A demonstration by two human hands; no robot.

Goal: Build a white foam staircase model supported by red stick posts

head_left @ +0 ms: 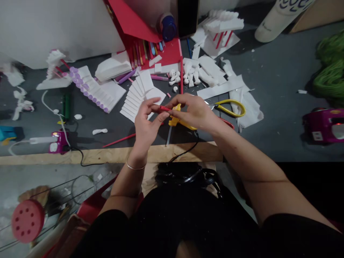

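My left hand (146,125) and my right hand (196,111) meet above the table, both pinching a short red stick-like piece (164,108) between thumbs and fingers. Its ends are partly hidden by the fingertips. Below my right hand lies a yellow glue gun (175,121), with a clear glue stick (169,136) poking out toward me. Just beyond my left hand is a fan of white folded steps (133,98). A thin red stick (119,140) rests left of my left wrist, and another red stick (181,75) stands out beyond my fingers.
Yellow-handled scissors (231,107) lie right of my right hand. White clay pieces (190,71) and paper scraps cover the middle. A purple-edged stair model (88,89) sits left, a red-legged white model (221,30) at the back. A bottle (276,21) and green yarn (330,68) are right.
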